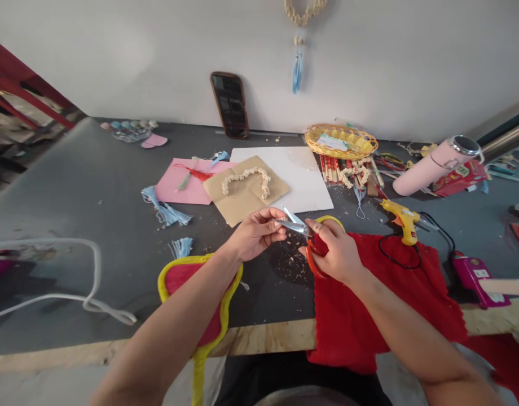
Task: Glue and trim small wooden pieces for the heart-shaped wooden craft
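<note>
My right hand (339, 255) grips a pair of scissors (300, 228) by the orange handles, the blades parted and pointing left. The fingertips of my left hand (258, 232) are pinched at the blade tips, on something too small to make out. Small pale crumbs lie scattered on the dark table (280, 307) beneath the hands. Just beyond them, a curved strip of cream beads (245, 173) rests on a brown paper sheet (229, 206). Under my left forearm lies a red, yellow-edged fan-shaped piece (179, 278).
A red cloth (395, 299) hangs over the front edge at right, a yellow glue gun (403, 219) on it. Behind stand a pink flask (431, 169), a yellow basket (342, 138) and a leaning phone (231, 105). Blue tassels (164, 207) and a white cable (96, 270) lie left.
</note>
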The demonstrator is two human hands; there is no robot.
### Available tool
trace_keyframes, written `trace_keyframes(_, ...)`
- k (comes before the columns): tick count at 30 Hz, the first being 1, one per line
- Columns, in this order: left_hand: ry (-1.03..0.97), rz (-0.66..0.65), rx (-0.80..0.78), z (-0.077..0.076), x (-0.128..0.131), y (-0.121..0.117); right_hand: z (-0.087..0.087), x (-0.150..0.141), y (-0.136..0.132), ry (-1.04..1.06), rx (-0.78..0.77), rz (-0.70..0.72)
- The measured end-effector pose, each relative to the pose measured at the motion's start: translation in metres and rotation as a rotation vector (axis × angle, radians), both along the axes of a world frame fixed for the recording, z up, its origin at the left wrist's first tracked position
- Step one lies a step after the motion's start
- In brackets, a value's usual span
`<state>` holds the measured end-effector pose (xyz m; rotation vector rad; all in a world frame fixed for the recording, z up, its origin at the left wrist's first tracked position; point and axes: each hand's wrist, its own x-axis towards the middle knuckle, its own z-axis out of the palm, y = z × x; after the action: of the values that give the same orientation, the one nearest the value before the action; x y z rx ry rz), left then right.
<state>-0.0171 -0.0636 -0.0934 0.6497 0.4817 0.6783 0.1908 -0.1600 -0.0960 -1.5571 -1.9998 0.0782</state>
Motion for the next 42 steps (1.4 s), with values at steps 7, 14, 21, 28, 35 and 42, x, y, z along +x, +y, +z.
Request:
trace_keyframes(7,-0.014,0.029,-0.022,0.0015,0.0002,0.0005,-0.0023,-0.0001,0.0006,0.070,-0.051,-0.022)
trace_keyframes(14,-0.016,0.042,0.005,0.0027,0.0008,0.0003,-0.0056,0.0030,0.0020,0.195,-0.109,-0.035)
trace_keyframes(21,-0.020,0.054,0.003,0.0018,-0.0001,0.0005,-0.0053,0.0009,0.0011,0.092,-0.065,-0.030)
trace_keyframes(28,0.002,0.031,0.020,-0.0010,0.0025,0.0000,-0.0008,-0.0028,-0.0001,-0.033,-0.015,-0.030)
trace_keyframes(35,0.052,0.007,0.018,0.0000,0.0040,-0.0016,0.0007,-0.0041,0.0003,-0.050,-0.023,-0.034)
trace_keyframes(42,0.063,-0.013,0.019,0.0032,0.0050,-0.0028,0.0017,-0.0055,0.0013,-0.047,-0.011,-0.021)
